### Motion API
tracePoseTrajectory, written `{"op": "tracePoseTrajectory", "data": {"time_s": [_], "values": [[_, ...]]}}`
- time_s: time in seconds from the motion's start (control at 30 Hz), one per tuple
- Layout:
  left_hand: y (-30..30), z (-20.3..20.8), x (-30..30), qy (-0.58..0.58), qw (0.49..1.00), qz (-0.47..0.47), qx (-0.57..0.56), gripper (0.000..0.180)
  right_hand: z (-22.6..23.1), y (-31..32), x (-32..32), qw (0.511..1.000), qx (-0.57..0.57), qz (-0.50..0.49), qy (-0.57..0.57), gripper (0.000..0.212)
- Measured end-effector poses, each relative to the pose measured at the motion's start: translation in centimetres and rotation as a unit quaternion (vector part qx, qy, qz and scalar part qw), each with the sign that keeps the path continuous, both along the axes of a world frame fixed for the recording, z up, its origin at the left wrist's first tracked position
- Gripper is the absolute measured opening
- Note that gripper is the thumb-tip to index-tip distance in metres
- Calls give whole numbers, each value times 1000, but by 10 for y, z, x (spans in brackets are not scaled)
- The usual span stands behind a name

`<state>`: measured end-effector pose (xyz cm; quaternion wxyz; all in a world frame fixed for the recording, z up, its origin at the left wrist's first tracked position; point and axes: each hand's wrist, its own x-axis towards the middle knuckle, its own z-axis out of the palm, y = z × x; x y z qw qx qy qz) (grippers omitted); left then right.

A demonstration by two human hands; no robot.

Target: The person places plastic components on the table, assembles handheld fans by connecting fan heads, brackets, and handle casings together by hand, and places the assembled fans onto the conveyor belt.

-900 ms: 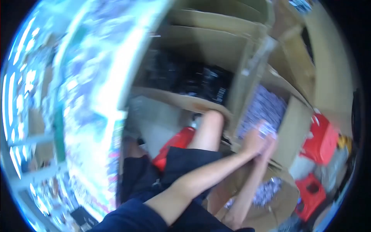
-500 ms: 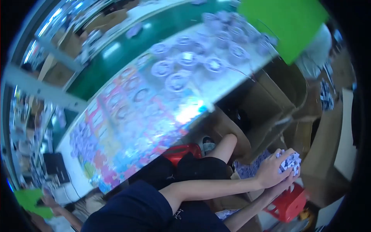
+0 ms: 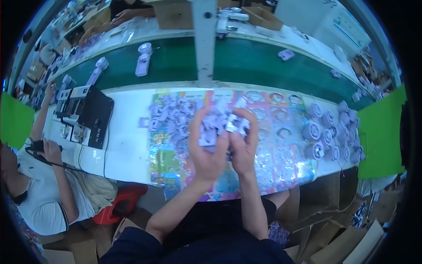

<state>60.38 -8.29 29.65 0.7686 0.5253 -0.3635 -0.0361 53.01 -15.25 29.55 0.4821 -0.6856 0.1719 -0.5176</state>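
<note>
Cupped together above the table, my left hand (image 3: 205,152) and my right hand (image 3: 244,147) hold a clump of small lilac plastic parts (image 3: 212,126) between them. My fingers curl round the clump from both sides, and the thumbs lie near its middle. Just left of and behind my hands is a loose pile of the same kind of lilac parts (image 3: 175,115). Both rest over a colourful patterned mat (image 3: 165,160) covering the middle of the white table (image 3: 132,132).
Lilac round housings (image 3: 313,131) stand in several rows at the right. A black machine (image 3: 94,116) sits at the left, beside a seated person (image 3: 52,193). Behind runs a green conveyor belt (image 3: 176,61) carrying lilac devices. A metal post (image 3: 204,48) rises beyond the table. Cardboard boxes (image 3: 325,193) are at lower right.
My hands have carried the clump of lilac parts from beside the boxes at the lower right to above the mat. The view has swung left to face the table.
</note>
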Motion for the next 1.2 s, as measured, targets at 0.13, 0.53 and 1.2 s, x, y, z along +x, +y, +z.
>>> {"op": "tracePoseTrajectory", "data": {"time_s": [0.13, 0.53, 1.2], "values": [[-3, -15, 49, 81, 996, 19, 34, 53, -25, -8, 65, 992, 100, 77, 11, 44], [-8, -36, 69, -63, 978, 134, 150, 52, -41, -28, 69, 992, -53, -1, 113, 49], [-5, -36, 79, -154, 958, 153, 185, 21, -44, -37, 63, 991, 111, -20, 76, 62]]}}
